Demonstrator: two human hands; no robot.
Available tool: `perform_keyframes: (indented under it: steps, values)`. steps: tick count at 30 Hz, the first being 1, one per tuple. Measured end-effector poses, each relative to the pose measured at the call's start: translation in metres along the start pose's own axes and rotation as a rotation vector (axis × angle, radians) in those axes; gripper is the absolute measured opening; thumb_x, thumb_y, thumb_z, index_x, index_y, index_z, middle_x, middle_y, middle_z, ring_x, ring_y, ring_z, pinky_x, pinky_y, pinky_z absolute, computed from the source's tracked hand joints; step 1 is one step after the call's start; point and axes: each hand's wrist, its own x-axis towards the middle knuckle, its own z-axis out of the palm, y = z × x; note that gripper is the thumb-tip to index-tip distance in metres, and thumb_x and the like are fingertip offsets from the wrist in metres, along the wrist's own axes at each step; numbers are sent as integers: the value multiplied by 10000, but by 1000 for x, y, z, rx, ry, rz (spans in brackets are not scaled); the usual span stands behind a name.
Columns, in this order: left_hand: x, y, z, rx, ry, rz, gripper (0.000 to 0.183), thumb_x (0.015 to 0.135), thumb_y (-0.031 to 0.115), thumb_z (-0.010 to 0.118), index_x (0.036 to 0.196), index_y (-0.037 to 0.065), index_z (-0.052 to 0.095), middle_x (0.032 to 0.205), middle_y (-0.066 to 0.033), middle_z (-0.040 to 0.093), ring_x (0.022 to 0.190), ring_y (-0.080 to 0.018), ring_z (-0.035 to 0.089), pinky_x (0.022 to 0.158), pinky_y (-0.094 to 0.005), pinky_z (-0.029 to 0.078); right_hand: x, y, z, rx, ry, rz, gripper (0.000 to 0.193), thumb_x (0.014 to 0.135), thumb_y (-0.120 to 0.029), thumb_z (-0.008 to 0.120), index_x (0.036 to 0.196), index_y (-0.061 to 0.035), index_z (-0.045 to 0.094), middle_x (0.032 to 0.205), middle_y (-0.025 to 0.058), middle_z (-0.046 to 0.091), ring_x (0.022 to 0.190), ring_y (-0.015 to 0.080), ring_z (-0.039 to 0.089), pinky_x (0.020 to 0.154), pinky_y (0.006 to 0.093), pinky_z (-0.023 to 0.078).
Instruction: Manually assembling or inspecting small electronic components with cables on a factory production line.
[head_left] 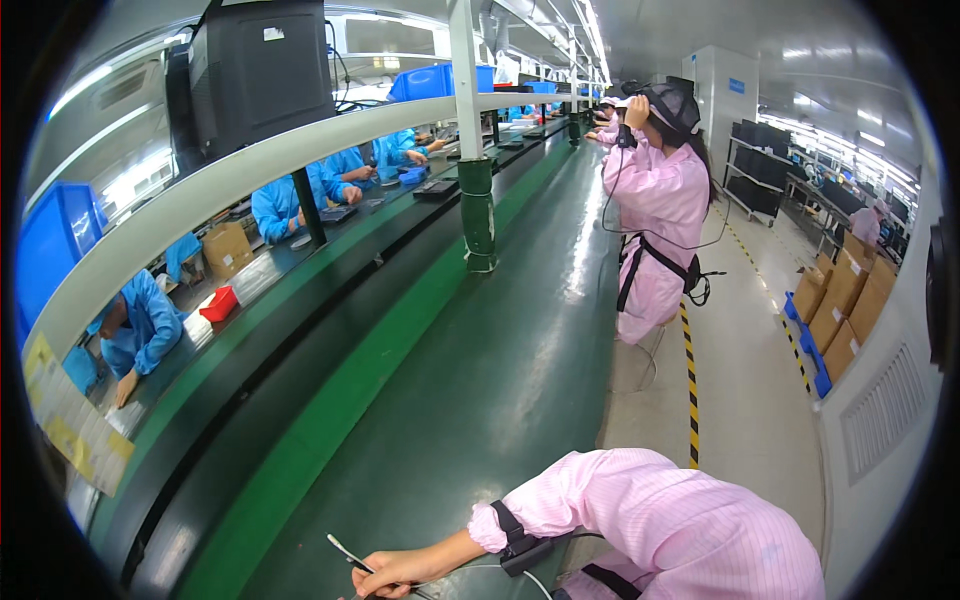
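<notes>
At the lower edge, my right hand [392,572] is closed, with bent fingers, over the green work surface [470,400]. A thin white cable-like piece [343,546] with a dark section near the fingers sticks out of its grip; its exact kind cannot be made out. A thin white cord [482,567] passes by the wrist. My right arm wears a pink striped sleeve [640,500] and a black strap with a small dark box [524,553] near the cuff. My left hand is out of the picture.
A green-wrapped post [478,215] rises from the bench, under a white rail [250,150]. A co-worker in pink [660,200] stands farther along the right edge. Blue-clad people [150,320] work across the bench, near a red bin [218,303]. Cardboard boxes [840,300] stand beyond the aisle.
</notes>
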Motion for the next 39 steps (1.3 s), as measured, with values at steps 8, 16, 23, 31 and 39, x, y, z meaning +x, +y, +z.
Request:
perform_keyframes:
  steps: [8, 16, 23, 31, 39]
  values:
    - [-6, 2, 3, -55, 12, 25, 243, 839, 4, 644, 1077, -35, 618, 971, -95, 653, 846, -154, 612, 764, -263, 500, 3, 9, -9, -27, -96, -13, 203, 904, -233, 563, 847, -54, 489, 583, -11, 442, 392, 36, 336, 351, 198, 232]
    - [7, -8, -5, 191, 57, 321, 218, 747, 36, 729, 957, 6, 682, 931, -84, 642, 854, -168, 634, 758, -271, 515, -2, -16, -3, -78, -63, 90, 102, 923, -150, 528, 883, -56, 524, 596, -45, 370, 468, 56, 310, 419, 217, 240]
    - [6, -29, -13, -36, -22, 214, 261, 822, 70, 696, 1062, 0, 621, 954, -68, 663, 874, -116, 623, 747, -248, 512, -9, -13, 6, -75, -22, 50, 86, 917, -151, 545, 896, -85, 494, 603, -27, 412, 441, 65, 353, 422, 223, 257]
    - [11, -61, -10, -184, -26, 196, 244, 819, 106, 705, 1024, 2, 624, 901, -24, 663, 795, -63, 604, 699, -215, 496, -8, -8, 2, -169, 21, 32, 115, 876, -79, 602, 951, -69, 516, 609, -20, 448, 440, 61, 371, 426, 224, 262]
    - [21, -59, -10, -215, -28, 173, 215, 822, 117, 705, 993, 6, 636, 847, -20, 662, 744, -46, 597, 664, -197, 484, -4, -9, 2, -174, 45, -20, 93, 881, -89, 606, 882, -79, 513, 603, -16, 488, 413, 56, 359, 409, 217, 252]
